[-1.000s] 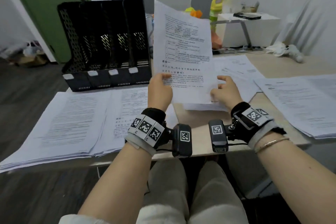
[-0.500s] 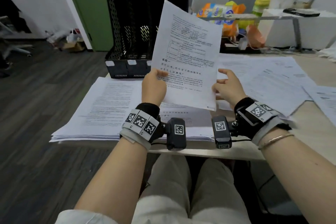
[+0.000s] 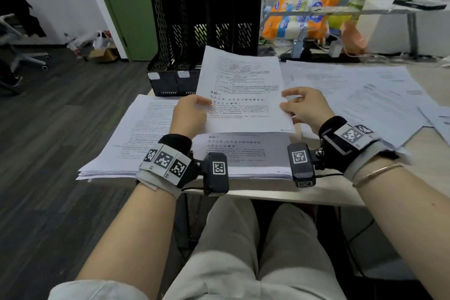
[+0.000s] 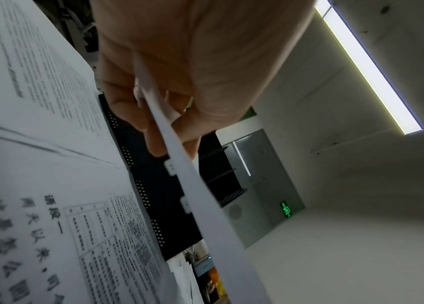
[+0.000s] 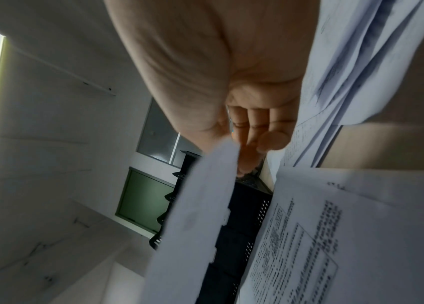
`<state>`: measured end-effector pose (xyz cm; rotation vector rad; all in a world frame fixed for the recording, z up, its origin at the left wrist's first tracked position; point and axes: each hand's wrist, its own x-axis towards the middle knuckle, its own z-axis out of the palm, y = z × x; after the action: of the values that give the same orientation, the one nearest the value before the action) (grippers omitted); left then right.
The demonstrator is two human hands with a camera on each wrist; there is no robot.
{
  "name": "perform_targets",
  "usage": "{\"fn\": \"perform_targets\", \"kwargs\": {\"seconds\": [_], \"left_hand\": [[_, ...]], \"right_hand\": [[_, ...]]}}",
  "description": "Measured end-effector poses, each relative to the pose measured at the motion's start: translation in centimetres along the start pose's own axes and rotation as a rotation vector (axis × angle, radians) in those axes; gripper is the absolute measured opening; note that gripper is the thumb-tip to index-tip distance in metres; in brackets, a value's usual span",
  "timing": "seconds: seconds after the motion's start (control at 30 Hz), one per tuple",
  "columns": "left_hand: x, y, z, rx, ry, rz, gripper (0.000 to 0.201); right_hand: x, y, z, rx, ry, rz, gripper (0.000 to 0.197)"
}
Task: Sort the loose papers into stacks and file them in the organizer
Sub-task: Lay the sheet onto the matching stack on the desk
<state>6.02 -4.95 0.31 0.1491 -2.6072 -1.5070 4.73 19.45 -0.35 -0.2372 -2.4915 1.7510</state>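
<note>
A printed sheet (image 3: 243,95) hangs low and nearly flat over the front paper stack (image 3: 238,153). My left hand (image 3: 203,103) pinches its left edge, thumb on top; in the left wrist view the sheet's edge (image 4: 153,107) runs between thumb and fingers. My right hand (image 3: 287,106) pinches the right edge, and the right wrist view shows the sheet (image 5: 200,216) coming out below the fingers (image 5: 252,133). A second stack (image 3: 146,134) lies to the left. The black four-slot organizer (image 3: 207,19) stands upright behind the sheet.
Loose printed papers (image 3: 365,95) are spread over the right of the wooden table (image 3: 280,193). Bags, bottles and cables (image 3: 304,17) crowd the area behind it. The table's left edge drops to a dark floor (image 3: 60,117).
Both hands have lowered the sheet from upright to nearly flat above the front stack. The head view has swung left, bringing the organizer to the middle.
</note>
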Motion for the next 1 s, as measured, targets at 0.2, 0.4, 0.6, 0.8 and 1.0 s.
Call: {"fn": "perform_targets", "kwargs": {"seconds": [0.2,0.4,0.6,0.8,1.0], "left_hand": [[-0.6,-1.2,-1.3,0.106,-0.053,-0.012,0.019],[-1.3,-0.7,-1.2,0.207,-0.089,0.023,0.027],[-2.6,0.5,0.2,0.340,-0.355,0.022,0.036],[-3.0,0.4,1.1,0.480,-0.531,-0.032,0.041],[-2.9,1.1,0.9,0.518,-0.535,-0.036,0.046]], "right_hand": [[-1.5,1.1,-0.6,-0.116,-0.099,0.104,0.029],[-2.8,1.9,-0.9,-0.151,-0.215,0.207,0.029],[-3.3,2.2,-0.8,-0.169,-0.232,0.248,0.034],[-3.6,2.3,-0.8,-0.203,-0.265,0.263,0.032],[-3.7,2.2,-1.7,-0.261,-0.177,0.228,0.021]]}}
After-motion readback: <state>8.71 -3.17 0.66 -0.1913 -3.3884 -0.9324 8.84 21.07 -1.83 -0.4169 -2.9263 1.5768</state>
